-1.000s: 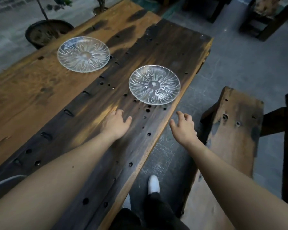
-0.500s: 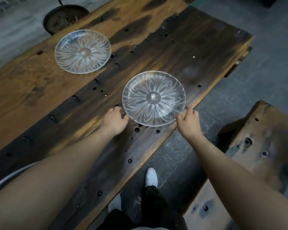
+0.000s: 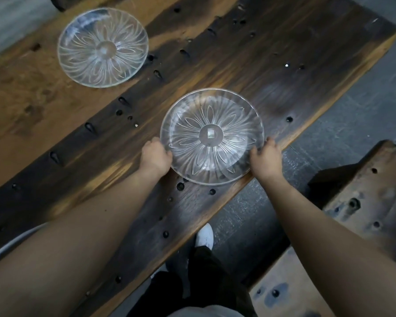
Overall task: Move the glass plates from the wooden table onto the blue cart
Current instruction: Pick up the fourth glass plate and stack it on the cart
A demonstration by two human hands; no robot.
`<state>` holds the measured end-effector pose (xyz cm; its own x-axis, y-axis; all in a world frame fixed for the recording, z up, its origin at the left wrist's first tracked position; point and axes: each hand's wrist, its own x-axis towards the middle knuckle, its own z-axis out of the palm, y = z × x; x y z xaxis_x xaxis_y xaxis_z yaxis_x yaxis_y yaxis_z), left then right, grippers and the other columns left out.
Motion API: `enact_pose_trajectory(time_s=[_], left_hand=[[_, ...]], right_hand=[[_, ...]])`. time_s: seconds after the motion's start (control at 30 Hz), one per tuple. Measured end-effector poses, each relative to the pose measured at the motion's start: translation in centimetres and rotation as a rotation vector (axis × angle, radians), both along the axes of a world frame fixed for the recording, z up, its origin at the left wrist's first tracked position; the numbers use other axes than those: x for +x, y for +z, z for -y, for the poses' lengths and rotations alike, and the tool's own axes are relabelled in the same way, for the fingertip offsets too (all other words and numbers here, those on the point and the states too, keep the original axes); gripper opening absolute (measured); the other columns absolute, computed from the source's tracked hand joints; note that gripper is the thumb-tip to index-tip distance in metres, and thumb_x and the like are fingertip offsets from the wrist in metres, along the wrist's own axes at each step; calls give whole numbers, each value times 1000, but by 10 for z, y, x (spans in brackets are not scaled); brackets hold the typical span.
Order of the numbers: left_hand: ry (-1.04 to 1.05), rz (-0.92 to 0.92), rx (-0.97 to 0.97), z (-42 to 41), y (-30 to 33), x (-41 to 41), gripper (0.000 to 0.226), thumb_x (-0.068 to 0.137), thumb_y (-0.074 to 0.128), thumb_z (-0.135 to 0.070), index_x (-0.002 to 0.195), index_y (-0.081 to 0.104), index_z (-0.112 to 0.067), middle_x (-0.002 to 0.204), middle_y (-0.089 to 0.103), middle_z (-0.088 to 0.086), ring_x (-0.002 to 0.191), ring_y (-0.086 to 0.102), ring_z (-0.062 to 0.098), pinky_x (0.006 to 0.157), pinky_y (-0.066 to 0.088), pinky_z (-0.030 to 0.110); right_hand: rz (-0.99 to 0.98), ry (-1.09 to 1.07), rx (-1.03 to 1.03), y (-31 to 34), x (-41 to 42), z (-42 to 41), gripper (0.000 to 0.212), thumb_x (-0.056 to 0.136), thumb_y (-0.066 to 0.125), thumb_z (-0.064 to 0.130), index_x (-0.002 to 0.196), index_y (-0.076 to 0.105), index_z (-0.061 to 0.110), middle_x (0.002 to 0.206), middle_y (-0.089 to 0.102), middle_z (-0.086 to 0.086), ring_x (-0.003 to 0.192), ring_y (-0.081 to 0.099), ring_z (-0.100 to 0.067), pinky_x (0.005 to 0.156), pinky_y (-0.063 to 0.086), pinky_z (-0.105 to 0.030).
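Glass plates on the wooden table, which is pitted with holes; the blue cart is not in view. Far plate lies untouched, well apart. Near plate sits by the table's edge, left hand and right hand closed on opposite rims. Risk: smooth glass may slip from the fingertips or tilt on lifting and strike the edge.

— Where are we, would you say?

— We seem to be in a rustic courtyard or patio. We stand on grey paved floor, at a heavy wooden table of weathered planks full of old bolt holes.

— And beside us?

— A rough bench of similar worn timber, and the dark edge of a round pot beyond the table.
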<state>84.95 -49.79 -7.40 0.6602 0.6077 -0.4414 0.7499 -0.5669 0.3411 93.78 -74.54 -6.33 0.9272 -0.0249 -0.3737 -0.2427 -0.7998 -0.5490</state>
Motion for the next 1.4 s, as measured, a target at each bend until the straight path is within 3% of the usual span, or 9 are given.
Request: enact_pose_trajectory(time_s=[0.13, 0.3, 0.6, 0.77, 0.9, 1.07, 1.4], left_hand=[[33, 7, 20, -2, -5, 5, 36, 90, 56, -16, 123, 55, 0, 127, 59, 18, 122, 49, 34, 103, 37, 34], [125, 44, 16, -11, 2, -4, 34, 88, 58, -11, 121, 54, -3, 121, 62, 16, 119, 53, 31, 99, 40, 32], [238, 111, 97, -60, 33, -42, 33, 85, 55, -9, 118, 56, -3, 119, 64, 15, 118, 53, 31, 100, 39, 33], [385, 143, 153, -93, 54, -103, 30, 84, 58, -9, 113, 60, -2, 114, 66, 17, 114, 57, 34, 97, 43, 35], [484, 156, 170, -117, 70, -152, 28, 84, 58, -9, 111, 61, -4, 114, 66, 17, 112, 59, 35, 96, 44, 34], [648, 194, 188, -139, 89, -242, 28, 84, 60, -13, 111, 62, -4, 113, 68, 16, 109, 61, 34, 92, 48, 35], [896, 239, 242, -151, 119, -442, 21, 88, 55, -13, 104, 63, -2, 107, 69, 20, 107, 61, 40, 91, 47, 38]], right_hand=[[4, 7, -15, -7, 11, 0, 37, 96, 41, 9, 130, 43, -4, 131, 44, -27, 113, 50, -41, 94, 41, -37], [83, 51, 68, -3, 9, -6, 35, 96, 44, 8, 130, 46, -2, 131, 45, -22, 118, 47, -33, 99, 29, -24], [158, 191, 184, 18, -2, -61, 35, 92, 49, 2, 127, 49, 1, 126, 46, -20, 115, 49, -31, 100, 33, -26], [212, 319, 251, 36, -27, -117, 33, 92, 47, 2, 124, 53, 1, 124, 48, -19, 110, 51, -26, 90, 30, -13], [235, 416, 275, 48, -56, -156, 32, 92, 46, 2, 124, 52, 0, 122, 49, -20, 110, 52, -30, 98, 36, -25], [253, 563, 310, 67, -114, -209, 31, 92, 47, 1, 122, 53, 1, 121, 50, -22, 106, 53, -31, 89, 31, -15], [280, 836, 362, 103, -277, -283, 35, 88, 47, -3, 122, 53, 1, 123, 51, -23, 113, 49, -30, 96, 31, -21]])
